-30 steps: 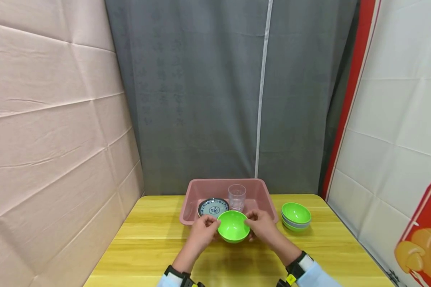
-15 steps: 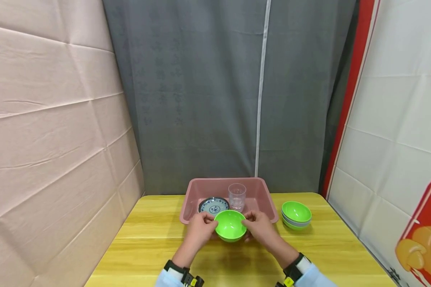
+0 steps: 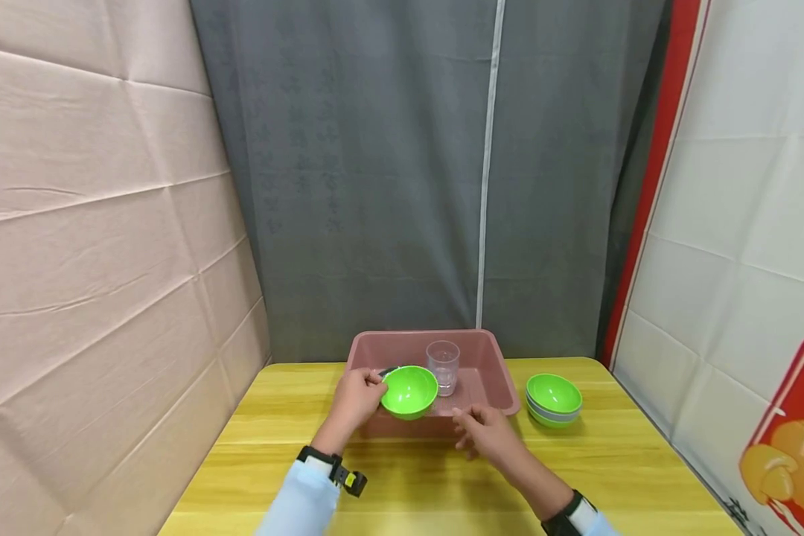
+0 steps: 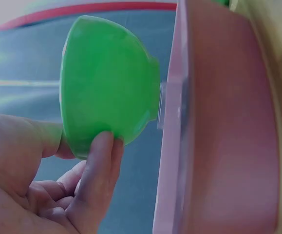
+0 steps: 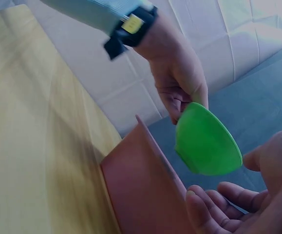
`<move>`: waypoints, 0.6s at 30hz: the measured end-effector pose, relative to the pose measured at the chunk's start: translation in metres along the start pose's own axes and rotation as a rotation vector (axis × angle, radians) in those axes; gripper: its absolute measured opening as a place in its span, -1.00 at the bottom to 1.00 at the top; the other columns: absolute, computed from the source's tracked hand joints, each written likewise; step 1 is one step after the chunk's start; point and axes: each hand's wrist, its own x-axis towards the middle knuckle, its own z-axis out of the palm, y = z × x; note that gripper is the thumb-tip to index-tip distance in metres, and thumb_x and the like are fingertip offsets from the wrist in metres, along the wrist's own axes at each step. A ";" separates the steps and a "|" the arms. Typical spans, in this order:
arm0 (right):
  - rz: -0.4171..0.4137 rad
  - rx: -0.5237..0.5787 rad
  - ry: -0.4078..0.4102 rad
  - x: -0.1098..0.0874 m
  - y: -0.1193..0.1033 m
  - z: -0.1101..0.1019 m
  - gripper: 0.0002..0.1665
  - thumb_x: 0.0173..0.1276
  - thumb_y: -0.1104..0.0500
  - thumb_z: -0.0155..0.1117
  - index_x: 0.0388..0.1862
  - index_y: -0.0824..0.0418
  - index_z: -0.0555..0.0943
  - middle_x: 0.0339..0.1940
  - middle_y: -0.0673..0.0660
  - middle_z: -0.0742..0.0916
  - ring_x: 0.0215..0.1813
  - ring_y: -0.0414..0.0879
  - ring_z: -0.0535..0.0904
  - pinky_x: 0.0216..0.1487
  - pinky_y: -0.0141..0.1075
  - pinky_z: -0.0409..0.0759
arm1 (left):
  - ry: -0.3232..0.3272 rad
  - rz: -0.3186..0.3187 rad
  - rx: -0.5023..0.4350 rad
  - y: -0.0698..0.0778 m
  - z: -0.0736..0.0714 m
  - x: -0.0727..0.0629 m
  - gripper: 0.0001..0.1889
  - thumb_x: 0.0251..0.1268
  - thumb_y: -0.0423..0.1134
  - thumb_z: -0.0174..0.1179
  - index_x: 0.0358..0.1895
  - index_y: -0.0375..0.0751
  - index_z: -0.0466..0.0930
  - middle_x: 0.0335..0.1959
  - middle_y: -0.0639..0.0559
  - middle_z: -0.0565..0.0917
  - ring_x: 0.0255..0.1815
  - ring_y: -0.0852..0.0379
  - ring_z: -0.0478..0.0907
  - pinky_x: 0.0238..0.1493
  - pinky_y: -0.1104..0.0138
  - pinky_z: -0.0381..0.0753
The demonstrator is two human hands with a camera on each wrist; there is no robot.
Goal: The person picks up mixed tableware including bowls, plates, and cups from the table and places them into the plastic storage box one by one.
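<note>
My left hand pinches the rim of a green bowl at its left side. In the left wrist view the thumb and fingers clasp the edge of the bowl. The bowl is held above the near part of a pink basin. Apart from the bowl, my right hand hovers by the basin's front wall with loosely bent fingers, holding nothing. Inside the basin stands a clear glass. A dark-rimmed plate lies there too, mostly hidden behind the bowl.
On the wooden table, right of the basin, is a stack of bowls, green and grey. A grey curtain hangs behind the table. Cloth walls stand at left and right.
The right hand has let go of the bowl and drawn back. The left hand has carried the bowl forward and left, over the basin, covering most of the plate.
</note>
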 end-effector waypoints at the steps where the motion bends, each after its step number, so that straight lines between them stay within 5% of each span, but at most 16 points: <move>1: -0.001 -0.006 -0.011 -0.002 0.002 -0.001 -0.64 0.73 0.06 0.28 -0.16 0.36 0.65 -0.24 0.14 0.75 -0.29 0.06 0.75 -0.38 -0.06 0.78 | 0.002 -0.020 -0.005 -0.001 -0.001 0.006 -0.91 0.47 -0.32 0.37 -0.15 -0.29 0.78 -0.31 -0.06 0.70 -0.40 0.06 0.61 -0.42 0.30 0.63; 11: 0.033 -0.023 -0.100 -0.023 0.025 -0.010 -0.63 0.69 0.05 0.30 -0.16 0.38 0.64 -0.26 0.09 0.73 -0.26 0.00 0.73 -0.38 -0.14 0.75 | -0.012 -0.124 0.030 -0.008 0.004 0.057 -0.90 0.52 -0.33 0.32 -0.18 -0.32 0.71 -0.20 -0.16 0.70 -0.34 0.01 0.76 -0.29 0.24 0.84; 18: 0.042 0.009 -0.141 -0.033 0.029 -0.010 -0.61 0.70 0.08 0.29 -0.15 0.46 0.62 -0.25 0.12 0.73 -0.26 0.00 0.73 -0.39 -0.18 0.73 | -0.036 -0.156 0.136 -0.015 0.018 0.091 -0.79 0.45 -0.38 0.29 -0.42 -0.36 0.71 -0.47 -0.18 0.70 -0.54 0.03 0.74 -0.42 0.30 0.76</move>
